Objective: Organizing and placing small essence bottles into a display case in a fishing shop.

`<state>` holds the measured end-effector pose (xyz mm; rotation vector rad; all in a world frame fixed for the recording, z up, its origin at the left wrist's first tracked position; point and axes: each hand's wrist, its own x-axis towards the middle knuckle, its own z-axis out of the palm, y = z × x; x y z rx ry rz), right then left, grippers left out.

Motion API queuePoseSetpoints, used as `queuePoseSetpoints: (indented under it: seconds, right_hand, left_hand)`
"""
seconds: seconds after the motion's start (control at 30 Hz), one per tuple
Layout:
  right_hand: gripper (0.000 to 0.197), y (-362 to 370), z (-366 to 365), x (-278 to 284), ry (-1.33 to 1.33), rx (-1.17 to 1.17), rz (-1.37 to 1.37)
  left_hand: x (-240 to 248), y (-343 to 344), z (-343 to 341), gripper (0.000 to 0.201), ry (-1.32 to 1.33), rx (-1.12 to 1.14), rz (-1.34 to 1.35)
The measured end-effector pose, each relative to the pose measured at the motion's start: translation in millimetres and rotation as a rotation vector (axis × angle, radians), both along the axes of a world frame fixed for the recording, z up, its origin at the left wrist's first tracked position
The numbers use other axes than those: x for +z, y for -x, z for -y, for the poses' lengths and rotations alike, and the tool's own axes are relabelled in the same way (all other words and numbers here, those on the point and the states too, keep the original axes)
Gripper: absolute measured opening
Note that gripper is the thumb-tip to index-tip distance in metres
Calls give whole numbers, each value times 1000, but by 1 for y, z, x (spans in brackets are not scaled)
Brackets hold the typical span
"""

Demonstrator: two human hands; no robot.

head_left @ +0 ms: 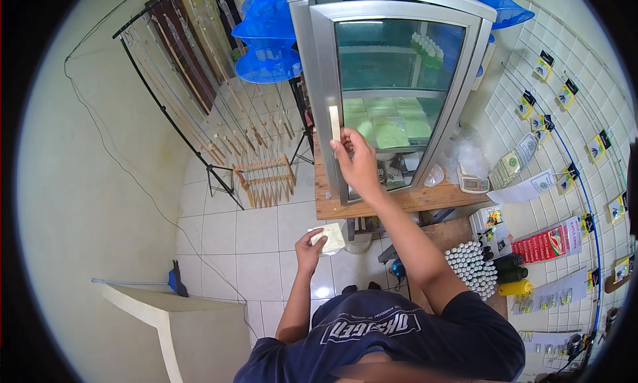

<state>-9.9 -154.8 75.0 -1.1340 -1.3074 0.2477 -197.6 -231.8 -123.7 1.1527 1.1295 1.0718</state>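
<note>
My left hand (308,251) is closed on a small, flat, squarish pale-cream packet (330,239) with a whitish edge, its thumb lying on top. What the packet contains I cannot make out. Stretched forward, my right hand (357,158) has its fingers on the pale upright handle (334,122) at the left side of a glass-fronted cabinet door (323,64). The door looks closed in its grey metal frame. Through the glass, pale green flat packs (392,129) lie on a shelf, and a cluster of white-capped bottles with green contents (427,50) stands higher up.
A wooden table (332,203) carries the cabinet, with a small scale (473,184) at its right. Many white-capped bottles (470,270) stand lower right. Fishing rods (212,143) lean on a rack at left. Small packs hang on a wall grid (531,70). Blue net baskets (269,64) hang beside the cabinet.
</note>
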Motion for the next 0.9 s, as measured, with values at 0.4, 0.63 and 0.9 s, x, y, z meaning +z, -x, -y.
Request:
queuePoseSetpoints:
  seconds: [0.4, 0.63, 0.9]
  right_hand:
    - [18, -52, 193, -45, -281, -368, -48]
    - [24, -162, 260, -56, -277, -850, -2]
    - [18, -222, 279, -28, -142, -666, -383]
  left_hand:
    - [-3, 22, -22, 22, 21, 77, 6]
    - [5, -7, -31, 22, 1, -34, -23]
    - [4, -31, -39, 21, 22, -132, 23]
